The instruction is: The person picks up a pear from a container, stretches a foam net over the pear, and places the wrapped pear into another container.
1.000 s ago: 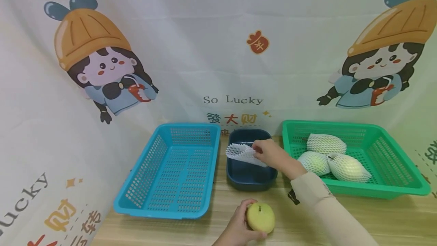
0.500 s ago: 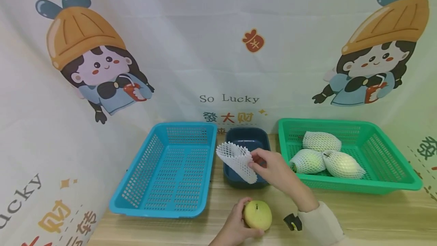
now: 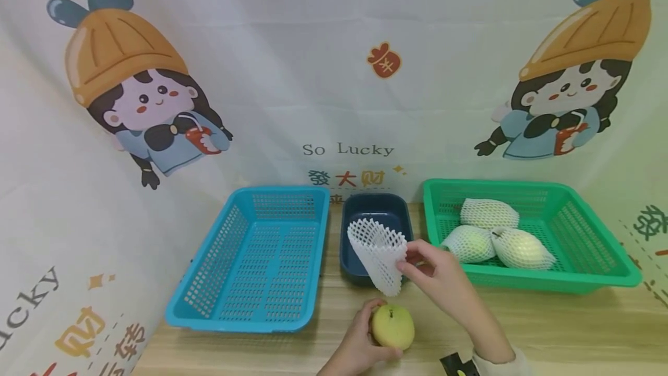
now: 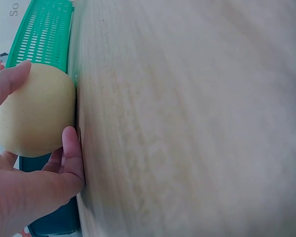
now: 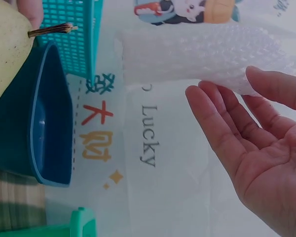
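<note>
My left hand [image 3: 360, 341] grips a bare yellow-green pear [image 3: 394, 328] on the wooden table, its stem pointing up. In the left wrist view, fingertips and thumb curl about the pear's sides. Just above and beyond it, my right hand [image 3: 443, 277] pinches a white foam fruit net [image 3: 377, 251] by its right edge. The net hangs tilted, its wider mouth up and its narrow end down toward the pear, the two apart. In the right wrist view, thumb and fingertips meet at the edge of the net [image 5: 202, 54].
Behind the net stands a dark blue bin [image 3: 383, 203]. To the left is a blue perforated basket [image 3: 240, 325]. At the right, a green basket [image 3: 595, 280] contains several pears in foam nets [image 3: 523, 249]. A printed cloth [image 3: 292, 62] hangs behind everything.
My right hand has lifted the net from over the dark bin and brought it nearer the pear, turning it more upright with its mouth opened wider. The left hand keeps its grip on the pear.
</note>
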A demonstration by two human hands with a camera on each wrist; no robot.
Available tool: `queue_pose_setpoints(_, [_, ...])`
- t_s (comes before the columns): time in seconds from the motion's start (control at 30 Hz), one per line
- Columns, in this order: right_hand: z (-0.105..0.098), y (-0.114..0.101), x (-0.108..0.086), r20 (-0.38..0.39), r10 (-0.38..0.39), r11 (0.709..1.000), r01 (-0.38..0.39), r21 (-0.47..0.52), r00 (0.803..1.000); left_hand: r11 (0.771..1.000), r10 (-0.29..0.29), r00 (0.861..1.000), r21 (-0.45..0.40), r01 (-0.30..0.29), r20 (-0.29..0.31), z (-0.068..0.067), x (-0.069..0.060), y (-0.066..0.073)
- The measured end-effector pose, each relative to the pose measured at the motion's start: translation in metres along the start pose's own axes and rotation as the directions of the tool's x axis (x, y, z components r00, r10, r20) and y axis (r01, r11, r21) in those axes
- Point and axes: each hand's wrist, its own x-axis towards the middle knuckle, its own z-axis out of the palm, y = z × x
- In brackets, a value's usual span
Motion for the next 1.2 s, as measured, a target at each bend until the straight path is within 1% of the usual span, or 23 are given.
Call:
queue_pose_setpoints(0.17, [-0.007,0.000,-0.012,-0.019,0.030,0.999,-0.030,0.030,0.999,1.000,-0.001,1.000,0.005,0.001,-0.006,0.001,0.000,0.000])
queue_pose_setpoints(0.27, [-0.010,-0.001,-0.019,-0.022,0.059,0.998,-0.058,0.034,0.998,1.000,-0.009,1.000,-0.013,0.009,-0.001,0.001,0.001,0.000])
queue_pose_setpoints(0.43, [-0.009,0.001,-0.029,0.002,0.126,0.991,-0.126,0.045,0.992,0.998,-0.010,1.000,-0.065,0.010,0.014,0.001,0.001,0.000])
queue_pose_setpoints(0.53, [-0.006,0.004,-0.033,0.015,0.159,0.986,-0.159,0.049,0.987,0.997,-0.009,1.000,-0.077,0.010,0.023,0.001,0.000,0.000])
queue_pose_setpoints(0.73, [0.000,0.010,-0.040,0.006,0.173,0.984,-0.173,0.047,0.985,0.999,-0.005,1.000,-0.052,0.006,0.015,0.000,-0.001,0.000])
queue_pose_setpoints(0.87, [0.002,0.010,-0.043,-0.005,0.167,0.984,-0.167,0.063,0.986,0.998,0.006,1.000,-0.058,-0.005,0.014,0.000,-0.001,-0.001])
queue_pose_setpoints(1.1, [0.009,0.007,-0.047,0.018,0.232,0.971,-0.233,0.053,0.972,1.000,0.007,1.000,-0.022,-0.006,0.011,-0.001,-0.001,-0.002])
queue_pose_setpoints(1.13, [0.010,0.007,-0.047,0.016,0.233,0.971,-0.233,0.050,0.972,1.000,0.008,1.000,-0.020,-0.008,0.013,-0.001,-0.001,-0.002])
queue_pose_setpoints(1.2, [0.011,0.006,-0.049,0.000,0.204,0.978,-0.204,0.038,0.979,1.000,0.012,1.000,-0.020,-0.012,0.016,-0.001,-0.001,-0.003])
